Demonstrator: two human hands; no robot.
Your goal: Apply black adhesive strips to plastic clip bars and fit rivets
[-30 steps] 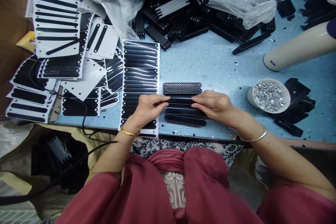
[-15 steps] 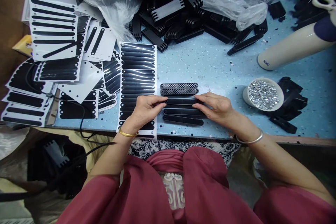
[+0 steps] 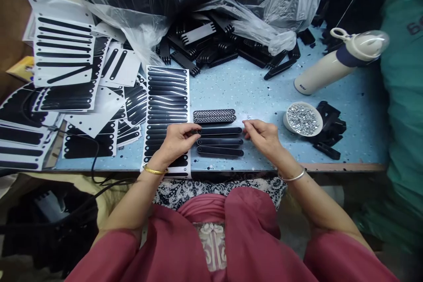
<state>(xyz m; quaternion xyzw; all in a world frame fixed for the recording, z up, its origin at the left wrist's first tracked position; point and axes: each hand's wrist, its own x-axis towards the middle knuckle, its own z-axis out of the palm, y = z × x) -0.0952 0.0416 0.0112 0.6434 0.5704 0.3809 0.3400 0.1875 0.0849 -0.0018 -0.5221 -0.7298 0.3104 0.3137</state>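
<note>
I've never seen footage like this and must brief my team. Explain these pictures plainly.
There is no machine here, just a person working bare-handed. One camera, worn on the head, looks forward and down. On the blue table lie a sheet of black strips, a cream bottle and a white bowl of small metal pieces. The left hand is at one end of a slim black bar; whether it grips is unclear. The right hand is just off the other end.

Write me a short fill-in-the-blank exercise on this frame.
1. The bangle on the left wrist is coloured ____.
2. The hand over the sheet of black strips is the ____ one.
3. The cup stands to the person's ____.
4. Between mesh-patterned pieces and person lie ____ smooth bars.

Missing: gold; left; right; three.
</note>
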